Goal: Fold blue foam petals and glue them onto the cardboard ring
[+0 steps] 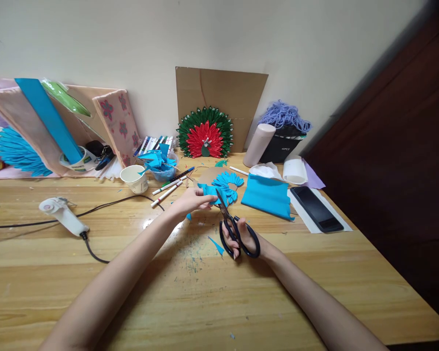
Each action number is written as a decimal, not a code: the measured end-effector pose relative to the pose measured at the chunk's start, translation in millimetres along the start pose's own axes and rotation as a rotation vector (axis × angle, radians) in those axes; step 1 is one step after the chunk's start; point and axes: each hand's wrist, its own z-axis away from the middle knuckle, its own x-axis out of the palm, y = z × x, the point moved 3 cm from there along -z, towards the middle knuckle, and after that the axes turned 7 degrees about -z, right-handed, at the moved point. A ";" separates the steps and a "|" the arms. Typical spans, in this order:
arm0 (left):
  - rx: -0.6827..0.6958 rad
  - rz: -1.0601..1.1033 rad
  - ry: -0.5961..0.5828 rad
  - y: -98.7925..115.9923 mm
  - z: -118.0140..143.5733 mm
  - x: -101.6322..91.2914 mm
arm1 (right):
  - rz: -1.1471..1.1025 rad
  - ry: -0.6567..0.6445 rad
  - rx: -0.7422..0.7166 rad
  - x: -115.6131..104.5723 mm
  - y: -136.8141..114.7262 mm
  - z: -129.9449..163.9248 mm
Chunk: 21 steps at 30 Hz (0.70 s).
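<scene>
A small piece of blue crepe paper (207, 190) is pinched in my left hand (193, 200). My right hand (244, 236) has its fingers through the black handles of a pair of scissors (227, 217), whose blades point up and left at the paper's right edge. Just behind lies a ring of blue paper petals (229, 183) on a round cardboard piece (207, 175), partly hidden by the paper. A folded blue crepe sheet (266, 196) rests to the right. One pointed blue scrap (216, 245) lies near my right hand.
A white hot glue gun (63, 214) with a black cord lies at left. Behind it stand a paper cup (134, 179), several markers (169, 192) and a tub of blue scraps (161, 168). A red and green paper peacock (205, 134) leans on cardboard. A phone (316, 208) lies at right.
</scene>
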 end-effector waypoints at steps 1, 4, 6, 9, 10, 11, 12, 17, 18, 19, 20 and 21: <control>-0.003 0.001 -0.003 -0.3 -0.2 -0.2 | 0.010 0.012 -0.003 0.6 -1.1 0.2; 0.001 0.010 -0.001 -0.9 -0.8 -1.1 | 0.044 0.049 -0.010 0.8 -3.0 0.3; 0.001 0.025 0.005 -1.5 -1.3 -1.6 | 0.064 0.068 -0.020 -0.5 -3.1 0.0; -0.007 0.065 0.010 -2.9 -2.6 -1.7 | 0.079 0.089 -0.034 -2.2 -2.9 -0.2; -0.006 0.078 0.011 -3.2 -3.0 -1.5 | 0.080 0.092 -0.036 -2.1 -3.1 -0.1; -0.003 0.091 0.013 -3.4 -3.3 -1.2 | 0.082 0.094 -0.036 -1.6 -3.5 0.1; -0.002 0.102 0.018 -3.6 -3.4 -0.8 | 0.083 0.096 -0.037 -0.7 -3.9 0.3; -0.034 0.125 0.023 -4.3 -0.7 5.1 | 0.016 0.074 -0.062 5.1 -2.2 -0.1; -0.037 0.124 0.015 -4.0 0.3 6.9 | -0.001 0.072 -0.069 5.5 -0.8 -0.6; -0.036 0.124 0.007 -3.4 1.4 8.6 | -0.013 0.075 -0.074 5.5 0.7 -1.1; -0.037 0.127 0.004 -2.7 2.4 10.0 | -0.022 0.078 -0.076 5.4 2.0 -1.7; -0.040 0.133 0.001 -1.9 3.4 11.2 | -0.027 0.081 -0.075 5.2 3.0 -2.1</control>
